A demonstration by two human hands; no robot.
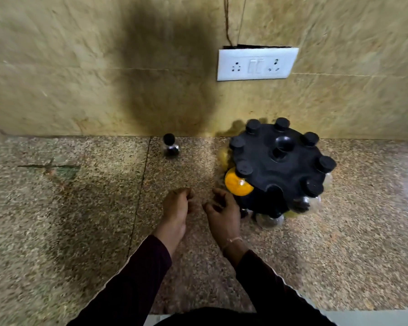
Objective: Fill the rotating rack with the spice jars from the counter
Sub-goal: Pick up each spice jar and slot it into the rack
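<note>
Rotating rack [280, 161], black, parked on the right of the speckled counter [80, 220] close to the wall, nearly full: black caps ringed round the top, one yellow-filled jar [238, 185] hanging at the near left, clear-bellied jars lower down at the front. One open notch showing on the near edge of the top tier, by the look of it the slot left to fill. Last loose spice jar [170, 147], dark contents and black cap, upright by the wall, well apart from the rack to its left. Left hand [177, 210] and right hand [223, 215] both low over the counter between jar and rack, fingers loosely curled, nothing held in either; right hand just beside the rack's base, contact hard to judge through the blur. Between jars, then. Next up, likely: reach forward for the lone jar, grip below the cap, carry across and drop the neck into the open notch, perhaps turning the rack first.
</note>
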